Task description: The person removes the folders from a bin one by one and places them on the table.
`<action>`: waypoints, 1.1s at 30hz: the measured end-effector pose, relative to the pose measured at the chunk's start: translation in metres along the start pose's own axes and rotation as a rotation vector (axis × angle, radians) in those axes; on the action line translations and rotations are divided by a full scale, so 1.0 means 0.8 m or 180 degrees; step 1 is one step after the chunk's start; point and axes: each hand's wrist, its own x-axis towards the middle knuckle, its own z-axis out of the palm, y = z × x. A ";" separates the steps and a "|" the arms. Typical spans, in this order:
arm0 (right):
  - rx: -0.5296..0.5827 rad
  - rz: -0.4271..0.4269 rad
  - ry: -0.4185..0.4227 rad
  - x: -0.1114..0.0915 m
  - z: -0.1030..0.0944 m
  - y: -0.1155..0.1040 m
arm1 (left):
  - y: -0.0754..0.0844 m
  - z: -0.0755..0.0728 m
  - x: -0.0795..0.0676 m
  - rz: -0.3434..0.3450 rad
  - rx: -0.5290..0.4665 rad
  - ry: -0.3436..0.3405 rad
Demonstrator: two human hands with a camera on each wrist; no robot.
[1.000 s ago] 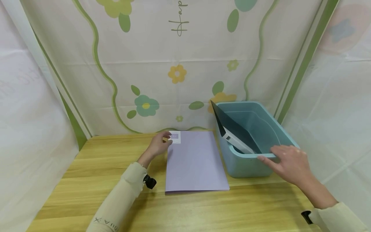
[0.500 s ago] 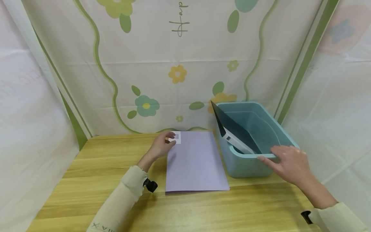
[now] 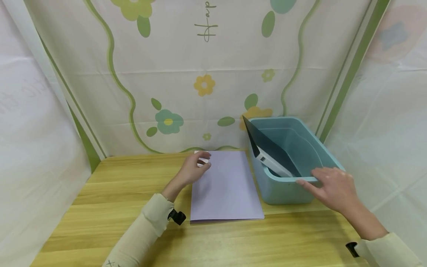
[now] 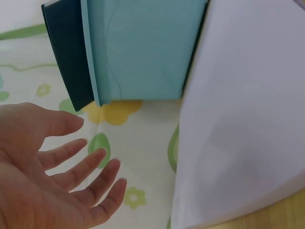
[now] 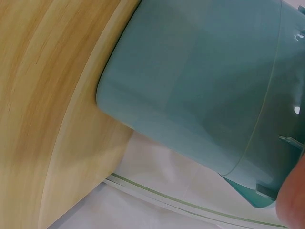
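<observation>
My left hand (image 3: 191, 168) hovers over the upper left corner of a lilac folder (image 3: 228, 193) lying on the table, fingers spread and loosely bent, holding nothing. It partly covers the folder's white label (image 3: 204, 162). In the left wrist view the hand (image 4: 57, 176) shows its palm, apart from the folder (image 4: 248, 105). My right hand (image 3: 335, 189) grips the near rim of a light blue plastic bin (image 3: 287, 193), fingers over the edge and thumb outside. A dark file binder with a white spine (image 3: 275, 162) leans inside the bin, its cover sticking up past the left rim.
The wooden table (image 3: 100, 196) stretches left and in front of the folder. A white curtain with printed flowers (image 3: 166, 74) hangs right behind the table, and further white sheets (image 3: 387, 148) enclose the sides. The bin stands close beside the folder's right edge.
My left hand has drifted right across the folder's upper left corner, covering more of the label. The right hand, bin, binder and folder have stayed in place.
</observation>
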 end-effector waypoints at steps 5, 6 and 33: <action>-0.0007 -0.0042 0.0043 0.001 0.002 0.001 | 0.011 0.004 -0.002 0.0062 -0.0005 -0.0025; -0.0006 -0.0049 0.0054 0.001 0.002 0.001 | 0.014 0.005 -0.003 0.0076 -0.0013 -0.0029; 0.0030 -0.0154 0.0183 0.002 0.008 0.004 | 0.056 0.032 -0.010 0.0399 -0.0223 -0.0092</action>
